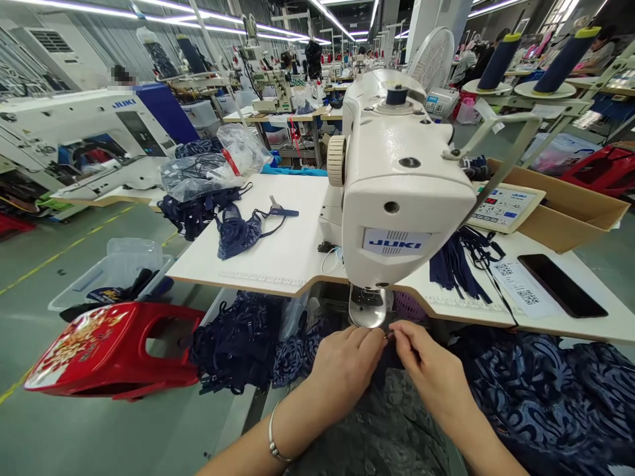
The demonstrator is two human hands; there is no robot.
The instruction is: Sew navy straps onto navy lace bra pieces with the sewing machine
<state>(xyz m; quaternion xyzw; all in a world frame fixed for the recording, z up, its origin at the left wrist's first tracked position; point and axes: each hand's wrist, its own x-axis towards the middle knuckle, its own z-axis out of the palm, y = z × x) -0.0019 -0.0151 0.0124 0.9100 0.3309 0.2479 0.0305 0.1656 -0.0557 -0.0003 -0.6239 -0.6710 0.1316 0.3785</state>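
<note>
Just in front of the round metal plate [368,309] of a white sewing machine [407,178], my two hands meet. The fingers of my left hand [346,367] are closed, knuckles up, at the edge of the plate. My right hand [427,360] pinches beside it, thumb against forefinger. A small dark bit shows between the fingertips, too small to name. Dark navy patterned fabric [292,357] hangs left of my left hand. On the white table [278,271] lies a navy lace bra [239,233], to the left of the machine.
Navy straps [459,268], a printed label sheet [526,291] and a phone [563,284] lie on the right. Behind them are a control panel [508,206] and cardboard box [570,208]. Navy garments [550,396] pile at right and hang at left [238,344]. A red stool [129,350] stands left.
</note>
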